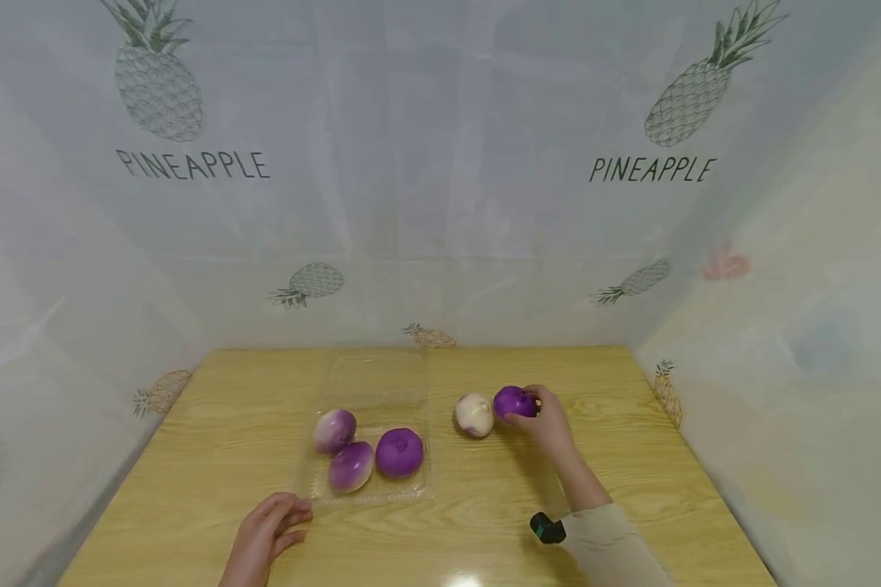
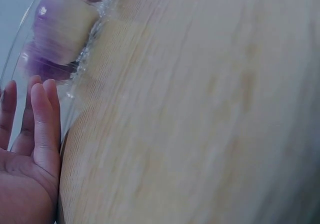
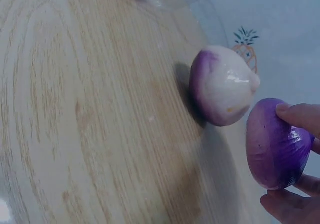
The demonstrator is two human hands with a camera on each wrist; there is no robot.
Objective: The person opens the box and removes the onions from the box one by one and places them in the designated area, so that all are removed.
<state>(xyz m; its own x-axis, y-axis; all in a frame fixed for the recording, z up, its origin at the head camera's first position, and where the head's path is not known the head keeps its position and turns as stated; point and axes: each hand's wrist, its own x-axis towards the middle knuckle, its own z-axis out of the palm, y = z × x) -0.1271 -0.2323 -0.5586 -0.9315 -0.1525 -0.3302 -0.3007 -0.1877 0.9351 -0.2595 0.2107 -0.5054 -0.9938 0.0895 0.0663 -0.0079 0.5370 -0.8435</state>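
My right hand [image 1: 551,420] grips a deep purple onion [image 1: 515,401] between thumb and fingers. In the right wrist view this purple onion [image 3: 275,144] appears held just off the table. Beside it a white onion with purple patches [image 1: 474,415] rests on the wood. My left hand [image 1: 270,526] lies at the near left corner of a clear plastic box [image 1: 411,494], fingers fairly straight; whether they touch the rim is hard to tell. Inside the box sit a dark purple onion [image 1: 400,452] and two purple-and-white onions, one at the back [image 1: 334,431] and one nearer [image 1: 351,467].
The box's transparent lid [image 1: 377,379] lies folded back behind it on the wooden table [image 1: 484,522]. A pineapple-print curtain [image 1: 440,204] hangs behind and at both sides. A small black device [image 1: 546,528] is by my right sleeve [image 1: 609,542].
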